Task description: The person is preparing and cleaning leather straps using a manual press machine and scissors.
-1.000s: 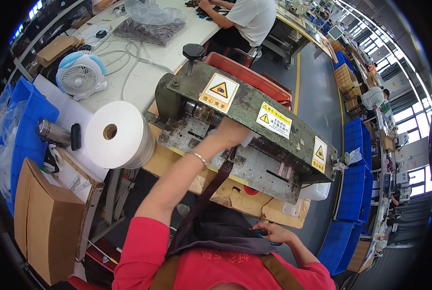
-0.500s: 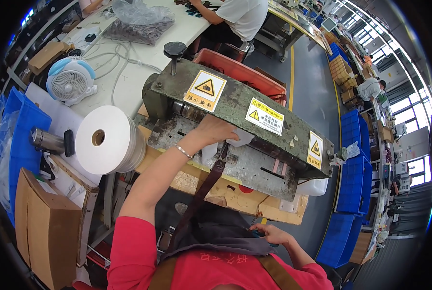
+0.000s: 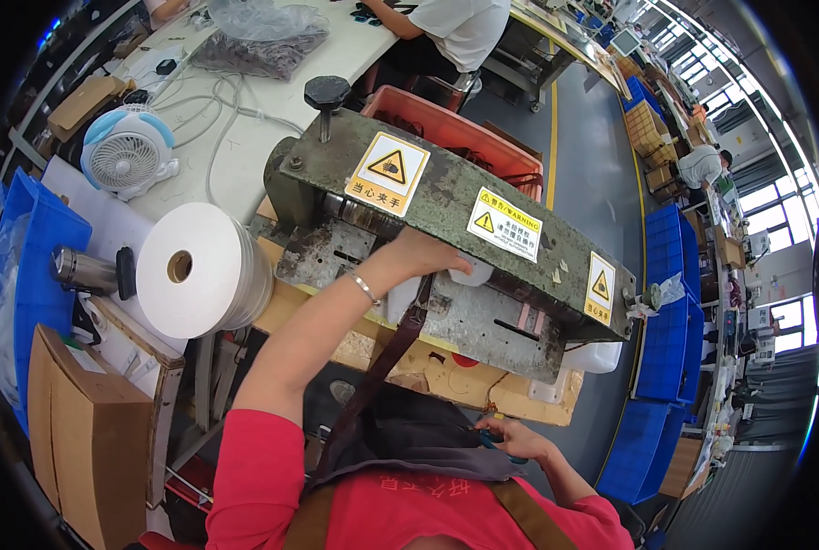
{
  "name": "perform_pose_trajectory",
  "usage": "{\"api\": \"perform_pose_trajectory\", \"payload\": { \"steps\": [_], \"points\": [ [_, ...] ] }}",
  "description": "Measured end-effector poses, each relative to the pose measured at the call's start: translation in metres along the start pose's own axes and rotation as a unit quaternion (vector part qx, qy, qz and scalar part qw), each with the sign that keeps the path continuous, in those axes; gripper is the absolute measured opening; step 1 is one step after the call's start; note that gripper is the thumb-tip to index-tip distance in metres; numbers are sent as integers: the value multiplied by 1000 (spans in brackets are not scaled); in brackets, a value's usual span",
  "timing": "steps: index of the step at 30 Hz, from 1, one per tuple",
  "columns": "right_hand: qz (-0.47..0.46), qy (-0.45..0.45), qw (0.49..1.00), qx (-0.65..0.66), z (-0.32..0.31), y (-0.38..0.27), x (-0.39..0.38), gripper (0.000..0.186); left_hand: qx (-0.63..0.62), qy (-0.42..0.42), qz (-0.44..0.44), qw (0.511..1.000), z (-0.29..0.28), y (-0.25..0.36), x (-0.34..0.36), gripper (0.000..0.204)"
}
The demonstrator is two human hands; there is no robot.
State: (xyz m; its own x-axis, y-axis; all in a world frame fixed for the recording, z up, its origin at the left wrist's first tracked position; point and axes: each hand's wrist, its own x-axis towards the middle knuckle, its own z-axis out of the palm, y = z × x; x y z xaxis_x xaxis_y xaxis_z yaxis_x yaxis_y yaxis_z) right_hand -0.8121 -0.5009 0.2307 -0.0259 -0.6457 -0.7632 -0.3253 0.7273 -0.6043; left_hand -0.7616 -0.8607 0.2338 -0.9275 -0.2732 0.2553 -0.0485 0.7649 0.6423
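My left hand [image 3: 418, 258] reaches up under the green cover of a worn metal machine [image 3: 455, 220] and holds the end of a dark brown strap [image 3: 386, 357] there. The strap hangs down from that hand to a heap of dark fabric [image 3: 409, 431] in my lap. A thin bracelet sits on the left wrist. Low at the right, my right hand [image 3: 515, 440] rests on the edge of the dark fabric, its fingers closed on a small dark thing that I cannot make out. The machine carries yellow warning stickers and stands on a wooden board [image 3: 446, 367].
A big white tape roll [image 3: 198, 270] sits on a spindle left of the machine. Behind it are a small fan [image 3: 125, 156], cables and a red crate [image 3: 455, 137]. Blue bins [image 3: 666, 312] stand right, a cardboard box [image 3: 79, 431] lower left. A person sits at the far table.
The view has drifted closer to the machine. My left hand stays under the cover with the strap, slightly further right. My right hand holds its place on the fabric.
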Motion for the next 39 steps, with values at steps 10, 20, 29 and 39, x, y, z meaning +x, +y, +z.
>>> {"api": "perform_pose_trajectory", "payload": {
  "steps": [10, 20, 29, 39],
  "points": [
    [19, -9, 999, 33, -2, -2, 5, 46, 53, -173, -124, 976, -45, -32, -16, 53],
    [26, -38, 997, -63, 1, -31, 20, 50, 182, -53, 74, 979, -16, -25, -5, 69],
    [40, -13, 999, 31, 8, -25, 17, 44, 149, -140, 54, 977, -17, -21, 1, 61],
    [31, -33, 999, 27, 11, -45, 30, 48, 107, -52, 90, 989, 32, -10, 18, 65]
  ]
}}
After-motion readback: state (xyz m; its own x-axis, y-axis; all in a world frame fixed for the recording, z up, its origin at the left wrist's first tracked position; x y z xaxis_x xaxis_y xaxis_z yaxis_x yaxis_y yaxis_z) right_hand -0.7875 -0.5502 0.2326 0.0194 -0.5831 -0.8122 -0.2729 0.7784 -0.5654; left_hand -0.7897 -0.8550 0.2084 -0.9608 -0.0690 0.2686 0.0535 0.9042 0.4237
